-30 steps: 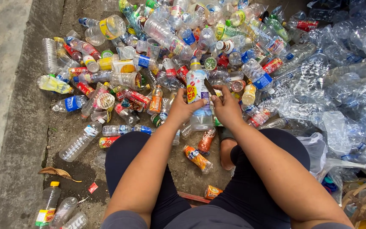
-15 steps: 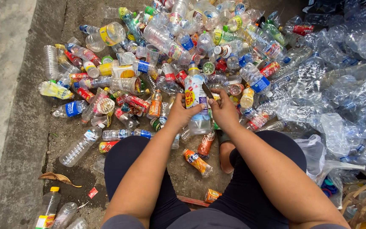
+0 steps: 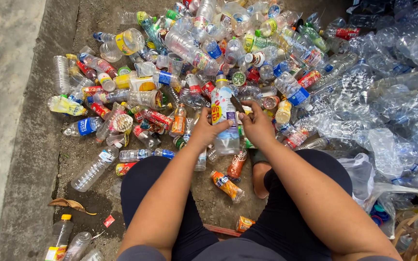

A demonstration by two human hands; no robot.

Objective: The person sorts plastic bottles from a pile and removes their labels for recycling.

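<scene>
A clear plastic bottle [image 3: 225, 118] with a blue, yellow and red label is held upright in front of the person's knees. Its long axis runs almost vertically in the view, with the capped neck pointing away from the person, toward the heap of bottles [image 3: 228, 43], and the base pointing back toward the lap. The bottle is clamped by the left hand [image 3: 203, 129], whose fingers are wrapped around the lower part of the label from the left side, so that most of the body stands above and to the right of the grip and the base shows just below it.

The right hand [image 3: 256, 124] is closed around a small dark blade [image 3: 237, 104], which is angled up and to the left. The tip of the blade is seen against the right edge of the label, near its upper part; whether it actually touches cannot be told.

The bottle is held above bare ground [image 3: 35, 159], with an orange-labelled bottle [image 3: 227, 185] lying below it between the legs. A pile of crushed clear bottles [image 3: 388, 96] is seen to the right.
</scene>
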